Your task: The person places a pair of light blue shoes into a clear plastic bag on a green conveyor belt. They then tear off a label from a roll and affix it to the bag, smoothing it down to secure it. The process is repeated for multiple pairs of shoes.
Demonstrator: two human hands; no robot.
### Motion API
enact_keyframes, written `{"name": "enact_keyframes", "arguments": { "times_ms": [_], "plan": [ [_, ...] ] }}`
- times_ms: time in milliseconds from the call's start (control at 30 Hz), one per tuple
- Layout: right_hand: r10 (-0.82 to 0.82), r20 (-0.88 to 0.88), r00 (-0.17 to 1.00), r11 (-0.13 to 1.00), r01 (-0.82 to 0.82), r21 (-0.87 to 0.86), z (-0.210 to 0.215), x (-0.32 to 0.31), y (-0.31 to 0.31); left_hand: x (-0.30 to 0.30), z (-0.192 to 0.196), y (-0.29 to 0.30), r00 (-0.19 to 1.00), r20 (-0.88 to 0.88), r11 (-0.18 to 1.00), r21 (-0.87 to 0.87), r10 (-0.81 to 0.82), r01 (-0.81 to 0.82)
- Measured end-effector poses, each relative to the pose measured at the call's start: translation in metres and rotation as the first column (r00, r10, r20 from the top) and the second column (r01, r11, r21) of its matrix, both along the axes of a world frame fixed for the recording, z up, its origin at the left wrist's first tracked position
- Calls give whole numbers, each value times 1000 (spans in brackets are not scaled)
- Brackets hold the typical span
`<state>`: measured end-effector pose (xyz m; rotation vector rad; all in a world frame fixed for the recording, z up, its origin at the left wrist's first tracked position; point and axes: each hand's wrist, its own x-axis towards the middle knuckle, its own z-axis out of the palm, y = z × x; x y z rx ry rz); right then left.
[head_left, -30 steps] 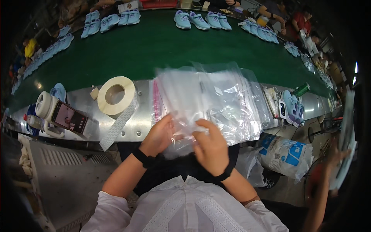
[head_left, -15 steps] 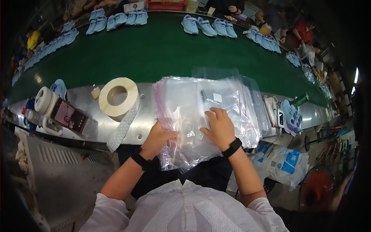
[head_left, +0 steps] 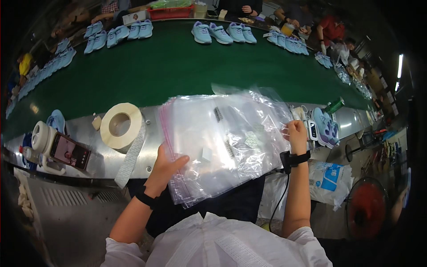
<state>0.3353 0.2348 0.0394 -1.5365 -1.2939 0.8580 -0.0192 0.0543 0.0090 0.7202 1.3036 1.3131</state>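
Observation:
A stack of clear plastic zip bags (head_left: pixel 222 142) with pink seal strips lies over the metal ledge (head_left: pixel 89 147) in front of me. My left hand (head_left: pixel 165 168) grips the stack's lower left edge, thumb on top. My right hand (head_left: pixel 297 133) pinches the right edge of a bag and holds it out to the side. Small paper pieces show through the plastic.
A big roll of white tape (head_left: pixel 120 126) with a strip hanging down sits left of the bags. A phone on a stand (head_left: pixel 66 150) is farther left. Light blue shoes (head_left: pixel 222 33) ride the green conveyor belt (head_left: pixel 169 71). A white bag (head_left: pixel 331 175) and a red fan (head_left: pixel 367 209) stand at lower right.
My right hand moved from the middle of the bags out to their right edge. My left hand shifted along the lower left edge, and the stack spread flatter.

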Motion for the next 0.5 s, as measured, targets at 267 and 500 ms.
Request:
{"name": "enact_keyframes", "arguments": {
  "times_ms": [267, 500],
  "plan": [
    [-236, -344, 909, 940, 303, 155, -17, 47, -2, -6, -2, -2, 960, -278, 1000, 4, -15, 17],
    [-389, 321, 864, 646, 7, 763, -9, 32, -32, -15, -21, -10, 856, -518, 985, 140, -15, 102]
  ]
}}
